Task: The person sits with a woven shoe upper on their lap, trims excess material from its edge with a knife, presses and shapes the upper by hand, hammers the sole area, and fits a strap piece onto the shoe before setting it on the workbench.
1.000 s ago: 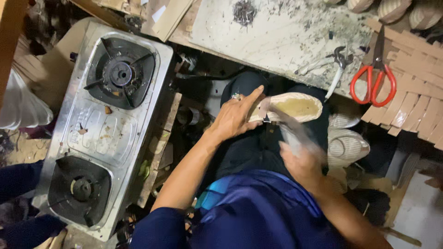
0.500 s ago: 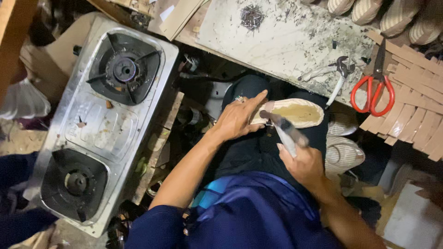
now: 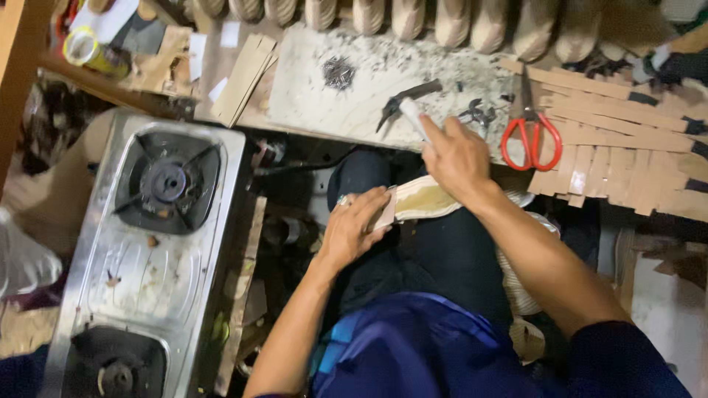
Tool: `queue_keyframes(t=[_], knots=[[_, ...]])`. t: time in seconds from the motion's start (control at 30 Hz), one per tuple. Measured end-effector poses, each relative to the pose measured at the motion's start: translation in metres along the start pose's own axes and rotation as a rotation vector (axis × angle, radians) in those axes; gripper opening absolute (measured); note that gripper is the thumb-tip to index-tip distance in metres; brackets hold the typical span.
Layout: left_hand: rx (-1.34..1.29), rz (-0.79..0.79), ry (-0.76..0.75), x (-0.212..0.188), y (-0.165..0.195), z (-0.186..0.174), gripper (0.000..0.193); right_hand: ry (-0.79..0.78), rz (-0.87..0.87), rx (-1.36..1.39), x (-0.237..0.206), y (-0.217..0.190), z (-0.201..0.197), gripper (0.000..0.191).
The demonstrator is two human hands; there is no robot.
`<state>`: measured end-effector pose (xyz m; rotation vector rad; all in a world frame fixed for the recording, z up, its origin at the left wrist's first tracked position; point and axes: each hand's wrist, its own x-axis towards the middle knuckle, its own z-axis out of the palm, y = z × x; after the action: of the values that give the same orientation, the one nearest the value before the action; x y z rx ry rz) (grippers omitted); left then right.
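A pale shoe turned sole-up [image 3: 426, 200] lies across my knee. My left hand [image 3: 358, 228] grips its heel end, a ring on one finger. My right hand [image 3: 453, 155] reaches over the shoe to the edge of the white workbench slab [image 3: 310, 103]. It is closed on the light handle of a small hammer [image 3: 404, 105], whose dark curved head rests on the slab.
Red-handled scissors [image 3: 531, 140], pliers [image 3: 479, 114] and a heap of small nails [image 3: 339, 71] lie on the slab. Cardboard strips [image 3: 627, 147] are stacked at right and a row of shoes [image 3: 413, 15] lines the back. A two-burner steel stove [image 3: 147, 250] stands at left.
My right hand has carried the hammer from above the shoe on my lap forward onto the workbench. The left hand stays on the shoe.
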<state>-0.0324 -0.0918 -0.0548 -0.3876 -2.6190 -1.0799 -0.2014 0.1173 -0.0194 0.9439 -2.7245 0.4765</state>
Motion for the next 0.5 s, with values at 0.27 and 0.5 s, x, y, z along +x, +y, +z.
queue_keyframes(t=[0.27, 0.5], knots=[[-0.006, -0.041, -0.026, 0.003, 0.008, -0.002, 0.071, 0.163, -0.068, 0.407, 0.034, -0.041, -0.078, 0.031], [-0.016, -0.020, -0.030, -0.003, 0.001, 0.003, 0.073, 0.039, -0.525, 1.498, -0.035, -0.106, -0.240, 0.028]])
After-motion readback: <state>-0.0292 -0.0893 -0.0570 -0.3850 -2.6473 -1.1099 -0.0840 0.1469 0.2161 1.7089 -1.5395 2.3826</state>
